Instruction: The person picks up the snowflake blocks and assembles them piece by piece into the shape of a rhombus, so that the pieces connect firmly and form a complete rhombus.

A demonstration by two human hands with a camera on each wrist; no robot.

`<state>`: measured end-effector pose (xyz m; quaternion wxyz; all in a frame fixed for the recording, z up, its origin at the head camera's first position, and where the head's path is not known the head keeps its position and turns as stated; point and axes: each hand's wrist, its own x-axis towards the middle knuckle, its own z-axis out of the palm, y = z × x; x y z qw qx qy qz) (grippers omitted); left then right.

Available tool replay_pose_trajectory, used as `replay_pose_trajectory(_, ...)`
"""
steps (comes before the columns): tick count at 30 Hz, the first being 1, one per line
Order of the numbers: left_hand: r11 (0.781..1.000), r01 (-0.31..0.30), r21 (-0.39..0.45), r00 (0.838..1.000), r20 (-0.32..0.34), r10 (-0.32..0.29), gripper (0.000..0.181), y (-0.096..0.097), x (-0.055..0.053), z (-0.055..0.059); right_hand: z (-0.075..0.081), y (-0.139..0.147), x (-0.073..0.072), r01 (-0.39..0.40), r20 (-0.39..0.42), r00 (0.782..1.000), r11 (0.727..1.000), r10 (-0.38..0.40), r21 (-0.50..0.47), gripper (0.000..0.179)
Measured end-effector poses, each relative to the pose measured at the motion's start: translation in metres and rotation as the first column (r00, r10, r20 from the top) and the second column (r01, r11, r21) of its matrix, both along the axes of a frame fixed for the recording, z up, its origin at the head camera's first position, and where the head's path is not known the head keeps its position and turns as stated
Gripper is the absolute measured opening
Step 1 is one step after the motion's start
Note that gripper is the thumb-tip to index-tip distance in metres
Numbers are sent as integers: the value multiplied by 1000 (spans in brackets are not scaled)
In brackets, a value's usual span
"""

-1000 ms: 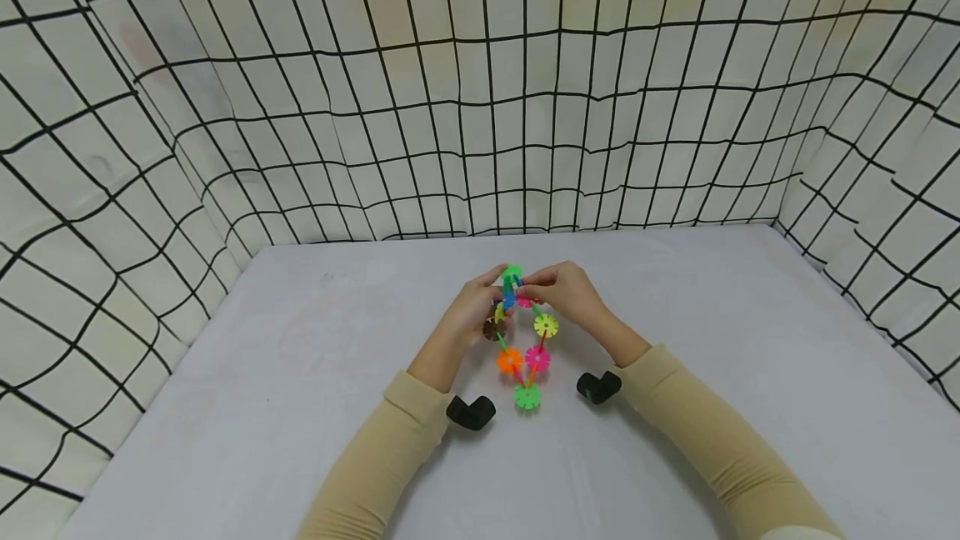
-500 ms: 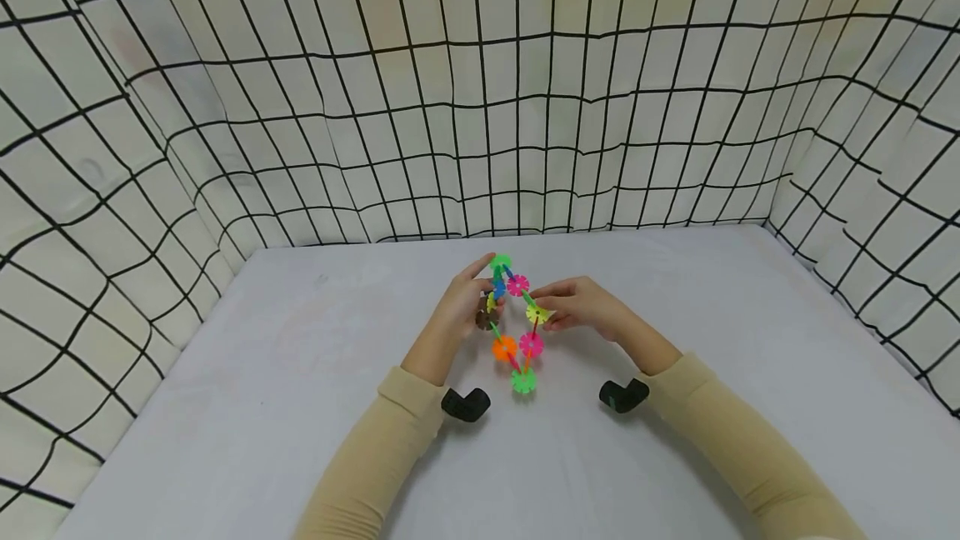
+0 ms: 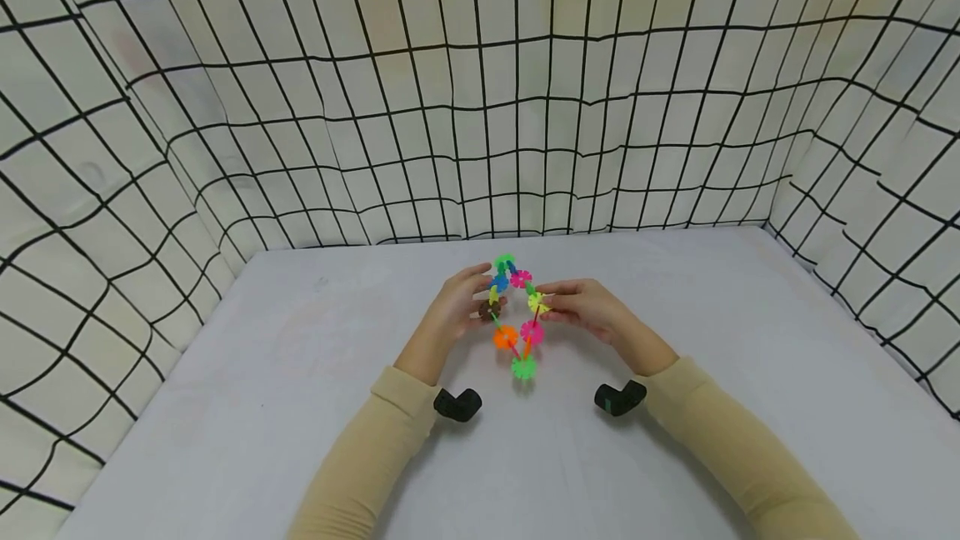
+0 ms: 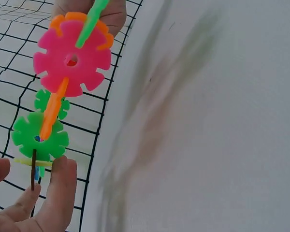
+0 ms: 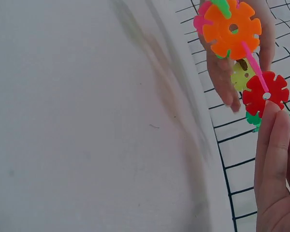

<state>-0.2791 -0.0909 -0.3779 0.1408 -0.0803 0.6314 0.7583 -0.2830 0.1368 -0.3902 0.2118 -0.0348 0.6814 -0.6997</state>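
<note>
A closed loop of notched plastic discs joined by short coloured pieces is held up between both hands, above the table. In the head view its green disc (image 3: 523,367) hangs lowest, with an orange disc (image 3: 506,337) and a pink disc (image 3: 532,332) above it. My left hand (image 3: 456,304) holds the loop's left side, near the brown disc (image 3: 490,311). On the other side my right hand (image 3: 588,307) pinches the loop at the yellow disc (image 3: 537,303). The right wrist view shows fingertips against a red disc (image 5: 266,94). Parts of both thumbs are hidden.
A white-covered table (image 3: 300,407) lies beneath the hands. Black netting (image 3: 480,132) before pale walls surrounds its back and sides. A black elbow-shaped piece (image 3: 457,405) sits by the left cuff, and a matching black piece (image 3: 620,397) by the right cuff.
My right hand has gone from the loop's top down to the yellow disc on its right side. The loop's lower end has risen, and the left hand's fingers have shifted slightly.
</note>
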Motion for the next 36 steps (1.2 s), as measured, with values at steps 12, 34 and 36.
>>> replay_pose_trajectory(12, 991, 18, -135, 1000, 21, -16, 40, -15, -9, -8, -2, -3, -26, 39, 29, 999, 999, -39, -1, 40)
replay_pose_trajectory(34, 975, -39, -217, 997, 59, 53, 28, -11, -29, -17, -13, -9, -49, 5, 88, 996, 986, -20, 170, 39)
replay_pose_trajectory(36, 973, -35, -230, 997, 58, 49, 29, -10, -29, -16, -13, -9, -49, -3, 88, 996, 985, -12, 174, 39)
